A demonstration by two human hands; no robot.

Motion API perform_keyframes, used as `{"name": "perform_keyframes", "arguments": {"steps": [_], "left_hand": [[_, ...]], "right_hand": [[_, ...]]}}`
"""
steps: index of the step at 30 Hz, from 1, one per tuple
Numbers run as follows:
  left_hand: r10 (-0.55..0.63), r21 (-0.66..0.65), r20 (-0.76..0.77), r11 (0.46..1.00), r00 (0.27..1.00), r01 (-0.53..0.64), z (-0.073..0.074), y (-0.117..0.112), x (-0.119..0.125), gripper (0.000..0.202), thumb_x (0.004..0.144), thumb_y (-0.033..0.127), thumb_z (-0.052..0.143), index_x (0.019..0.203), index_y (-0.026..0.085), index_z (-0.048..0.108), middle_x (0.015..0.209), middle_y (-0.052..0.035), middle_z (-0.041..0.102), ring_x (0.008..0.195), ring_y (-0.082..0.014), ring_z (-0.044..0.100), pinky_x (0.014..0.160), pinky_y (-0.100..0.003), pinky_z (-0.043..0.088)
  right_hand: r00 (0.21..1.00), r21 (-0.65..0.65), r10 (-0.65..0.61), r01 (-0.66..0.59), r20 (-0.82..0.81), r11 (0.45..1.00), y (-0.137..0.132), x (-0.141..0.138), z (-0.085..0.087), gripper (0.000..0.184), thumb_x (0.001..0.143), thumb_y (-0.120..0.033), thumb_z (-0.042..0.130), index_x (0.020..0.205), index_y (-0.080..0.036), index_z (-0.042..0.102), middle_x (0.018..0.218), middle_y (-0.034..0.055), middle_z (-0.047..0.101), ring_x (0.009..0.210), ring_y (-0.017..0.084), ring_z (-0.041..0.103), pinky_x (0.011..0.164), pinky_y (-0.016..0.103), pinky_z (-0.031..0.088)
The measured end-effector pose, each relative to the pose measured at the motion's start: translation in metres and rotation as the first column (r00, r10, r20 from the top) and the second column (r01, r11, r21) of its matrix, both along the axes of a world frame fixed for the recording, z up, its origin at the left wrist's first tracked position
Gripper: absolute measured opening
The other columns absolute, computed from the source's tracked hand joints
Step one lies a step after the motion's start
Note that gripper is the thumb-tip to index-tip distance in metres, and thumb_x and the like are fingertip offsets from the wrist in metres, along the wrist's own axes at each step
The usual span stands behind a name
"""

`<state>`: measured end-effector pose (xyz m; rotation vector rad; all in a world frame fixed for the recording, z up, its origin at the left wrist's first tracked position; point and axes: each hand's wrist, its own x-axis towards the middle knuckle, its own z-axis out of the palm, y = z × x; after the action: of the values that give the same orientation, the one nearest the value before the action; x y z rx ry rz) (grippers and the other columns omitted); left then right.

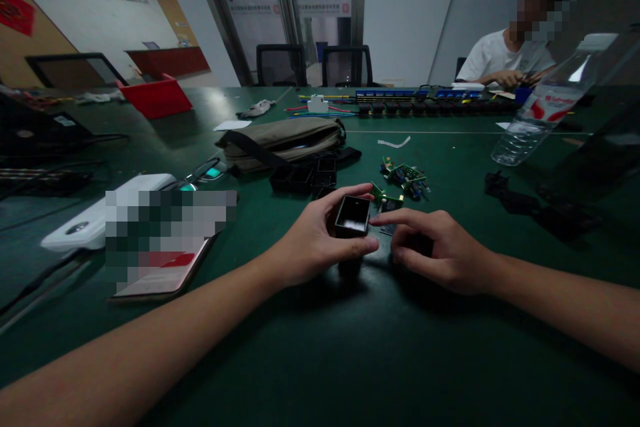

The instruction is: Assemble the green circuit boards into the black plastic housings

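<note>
My left hand (320, 233) is closed around a small black plastic box (353, 215), its fingers and thumb on opposite sides. The box's open top is tilted toward me, and light reflects off the inside. My right hand (440, 247) is close on the right, index finger stretched out to the box's right edge, thumb and other fingers curled below. Nothing shows in its grasp. Just beyond the hands lie several green circuit boards (407, 177) with small parts on them. More black boxes (300, 178) stand behind my left hand.
On the left lie a phone (195, 267), a white device (75, 230) and glasses (213, 172). A grey-green pouch (290, 140) is behind the boxes. A plastic bottle (545, 110) and dark items (530, 203) are at right. A red box (157, 97) stands further back. Another person (510, 60) sits opposite.
</note>
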<state>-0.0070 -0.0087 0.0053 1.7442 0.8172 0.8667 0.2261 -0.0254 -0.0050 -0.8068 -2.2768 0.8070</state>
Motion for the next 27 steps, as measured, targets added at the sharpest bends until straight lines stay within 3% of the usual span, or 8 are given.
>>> {"name": "perform_keyframes", "arguments": {"steps": [5,8,11,14,17,22,27], "left_hand": [[-0.017,0.139,-0.071,0.990,0.997,0.027,-0.003,0.000,0.000,0.069,0.081,0.023,0.075,0.144,0.020,0.047,0.138,-0.0116,0.061,0.125,-0.0252,0.060,0.109,-0.044,0.047],[-0.018,0.245,-0.139,0.968,0.990,0.052,-0.004,-0.001,-0.001,0.061,0.085,0.025,0.071,0.141,0.019,0.049,0.137,-0.0118,0.061,0.127,-0.0252,0.059,0.109,-0.043,0.046],[0.000,0.357,-0.255,0.929,0.967,0.095,-0.004,-0.003,-0.002,0.053,0.085,0.026,0.071,0.134,0.020,0.051,0.127,-0.0105,0.067,0.112,-0.0237,0.067,0.095,-0.038,0.054],[0.032,0.436,-0.296,0.894,0.955,0.105,-0.007,-0.004,-0.003,0.049,0.083,0.028,0.074,0.125,0.022,0.049,0.121,-0.0092,0.068,0.101,-0.0218,0.070,0.082,-0.034,0.057],[0.045,0.476,-0.276,0.874,0.960,0.096,-0.010,-0.006,-0.002,0.047,0.080,0.031,0.077,0.114,0.022,0.047,0.120,-0.0087,0.068,0.101,-0.0223,0.071,0.078,-0.033,0.058],[0.011,0.522,-0.251,0.844,0.968,0.125,-0.010,-0.010,0.001,0.047,0.079,0.034,0.079,0.109,0.022,0.046,0.124,-0.0099,0.066,0.109,-0.0235,0.069,0.084,-0.035,0.058],[-0.040,0.540,-0.268,0.821,0.963,0.184,-0.012,-0.012,0.003,0.053,0.077,0.035,0.081,0.114,0.024,0.045,0.121,-0.0079,0.067,0.108,-0.0231,0.069,0.086,-0.035,0.057]], "right_hand": [[0.998,0.072,0.067,-0.067,0.005,0.995,0.000,0.001,-0.002,0.039,0.086,-0.013,0.056,0.125,-0.018,0.059,0.075,-0.0030,0.067,0.057,0.008,0.057,0.056,0.020,0.042],[1.000,0.092,-0.011,0.012,-0.019,0.996,-0.001,0.001,-0.003,0.027,0.087,-0.015,0.055,0.113,-0.018,0.062,0.072,-0.0024,0.066,0.057,0.009,0.058,0.054,0.020,0.042],[0.988,0.068,-0.127,0.134,-0.089,0.989,-0.001,0.000,-0.005,0.020,0.087,-0.018,0.058,0.108,-0.018,0.057,0.070,-0.0028,0.064,0.059,0.010,0.058,0.053,0.021,0.042],[0.979,0.000,-0.153,0.154,-0.132,0.988,-0.001,-0.001,-0.005,0.033,0.087,-0.020,0.063,0.118,-0.018,0.051,0.069,-0.0046,0.062,0.058,0.010,0.058,0.052,0.020,0.044],[0.994,-0.019,-0.063,0.061,-0.088,0.998,-0.001,-0.002,-0.004,0.050,0.085,-0.019,0.067,0.131,-0.018,0.046,0.070,-0.0058,0.063,0.055,0.008,0.057,0.050,0.018,0.044],[0.999,0.131,0.013,-0.009,-0.036,0.991,0.001,-0.002,-0.005,0.048,0.083,-0.015,0.066,0.128,-0.019,0.050,0.071,-0.0062,0.062,0.055,0.007,0.057,0.051,0.017,0.043],[0.999,0.293,0.011,-0.001,-0.032,0.956,-0.001,-0.001,-0.009,0.036,0.083,-0.014,0.064,0.118,-0.018,0.055,0.070,-0.0053,0.062,0.055,0.006,0.056,0.052,0.017,0.043]]}}
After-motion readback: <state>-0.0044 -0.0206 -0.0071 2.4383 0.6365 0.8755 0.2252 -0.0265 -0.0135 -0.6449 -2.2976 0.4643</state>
